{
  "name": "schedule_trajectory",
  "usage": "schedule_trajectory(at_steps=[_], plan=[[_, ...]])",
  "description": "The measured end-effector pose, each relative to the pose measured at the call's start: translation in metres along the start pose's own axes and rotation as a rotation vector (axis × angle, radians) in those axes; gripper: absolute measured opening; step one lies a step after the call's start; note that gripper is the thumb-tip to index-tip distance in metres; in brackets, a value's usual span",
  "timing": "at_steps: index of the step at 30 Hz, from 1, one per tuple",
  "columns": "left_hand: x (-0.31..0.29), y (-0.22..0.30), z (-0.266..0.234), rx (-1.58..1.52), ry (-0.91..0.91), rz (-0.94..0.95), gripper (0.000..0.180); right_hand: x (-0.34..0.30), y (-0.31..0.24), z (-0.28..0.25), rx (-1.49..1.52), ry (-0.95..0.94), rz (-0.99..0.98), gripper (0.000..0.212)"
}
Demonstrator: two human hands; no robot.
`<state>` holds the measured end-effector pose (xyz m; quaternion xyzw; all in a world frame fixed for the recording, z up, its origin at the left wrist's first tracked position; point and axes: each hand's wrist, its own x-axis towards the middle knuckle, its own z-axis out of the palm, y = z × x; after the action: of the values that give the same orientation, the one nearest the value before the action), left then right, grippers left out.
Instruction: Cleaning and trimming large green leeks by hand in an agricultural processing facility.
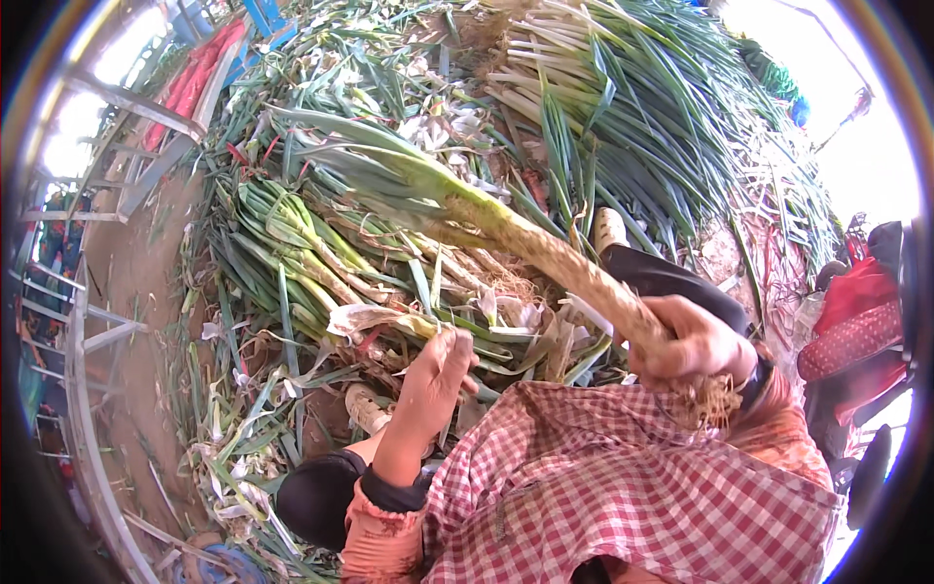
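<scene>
My right hand (689, 339) is wrapped around a long, thick green onion (559, 255) near its root end. The stalk slants up and left across the view, its soil-stained shank towards me and its green leaves pointing away. Its tangle of pale roots hangs below my right hand. To the left and lower, my left hand (435, 384) is closed in a pinch on a pale, limp leaf (375, 318), apart from the stalk. Just beyond it lies a pile of untrimmed green onions (292, 243), partly hidden by the stalk I hold.
A large heap of green onions with white shanks (662, 117) lies at the far right. Stripped leaves (321, 83) litter the ground around me. A metal frame (83, 419) stands along the left edge. A red checked cloth (623, 487) covers my lap, and red bags (856, 321) sit at right.
</scene>
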<state>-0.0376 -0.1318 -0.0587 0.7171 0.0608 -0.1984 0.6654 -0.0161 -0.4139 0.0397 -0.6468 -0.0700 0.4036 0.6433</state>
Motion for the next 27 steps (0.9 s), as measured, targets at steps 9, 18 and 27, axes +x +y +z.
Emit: schedule_trajectory(at_steps=[9, 18, 27], plan=[[0.056, 0.008, 0.006, -0.467, 0.658, 0.227, 0.047, 0.040, 0.080, 0.054, -0.936, 0.334, -0.414, 0.041], [0.079, -0.080, -0.018, 0.042, 0.968, 0.021, 0.047, 0.091, 0.131, 0.082, -0.725, 0.311, -0.183, 0.047], [0.041, -0.188, 0.050, 0.768, 0.658, 0.264, 0.031, 0.148, 0.123, 0.069, 0.203, 0.089, -0.007, 0.034]])
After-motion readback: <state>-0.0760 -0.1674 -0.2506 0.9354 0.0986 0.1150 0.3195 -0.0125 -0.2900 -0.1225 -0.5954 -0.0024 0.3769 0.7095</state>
